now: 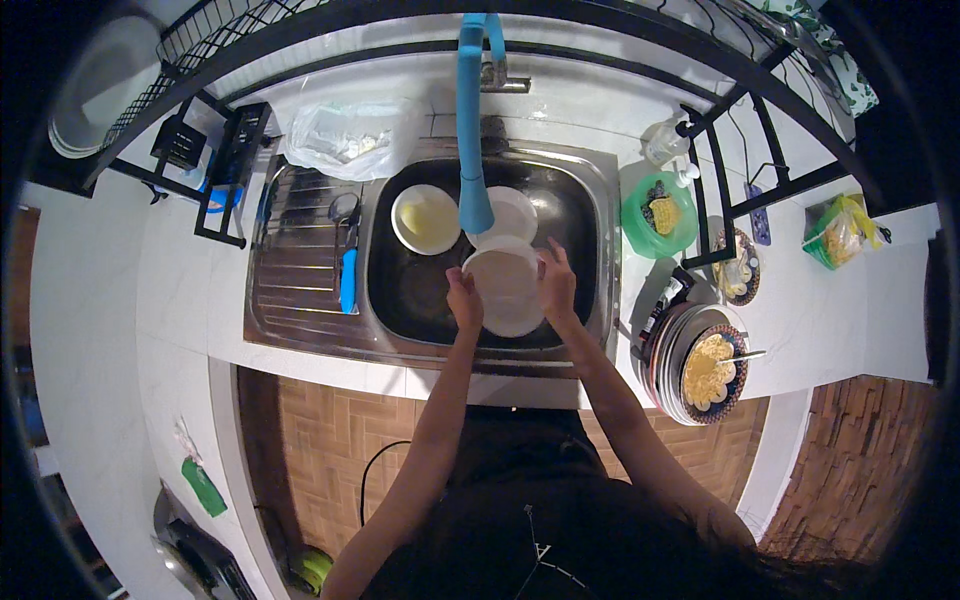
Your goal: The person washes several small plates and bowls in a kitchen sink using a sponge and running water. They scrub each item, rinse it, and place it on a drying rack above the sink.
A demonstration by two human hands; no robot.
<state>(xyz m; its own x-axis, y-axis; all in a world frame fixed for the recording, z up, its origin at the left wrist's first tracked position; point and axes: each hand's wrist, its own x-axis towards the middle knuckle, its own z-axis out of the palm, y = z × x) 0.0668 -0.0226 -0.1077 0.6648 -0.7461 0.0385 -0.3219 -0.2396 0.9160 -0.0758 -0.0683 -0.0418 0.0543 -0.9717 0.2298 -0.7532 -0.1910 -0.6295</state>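
Over the dark sink basin (420, 300), a white bowl or container (508, 292) is held between my two hands. My left hand (466, 301) grips its left rim, and my right hand (556, 283) grips the right side. Just beyond it, a second white dish (510, 214) sits in the basin, partly hidden by the blue faucet hose (471, 135) and the held bowl. To the left in the basin is a white bowl (425, 220) with something pale yellow inside. The hose's end hangs just above the far rim of the held bowl.
Left of the basin, the ridged drainboard (296, 247) bears a blue-handled utensil (348, 281), a ladle (343, 214) and a plastic bag (352, 142). On the right stand a green tub (660, 217) with a sponge and a plate stack (667, 360) topped by food scraps. A black rack (600, 30) spans overhead.
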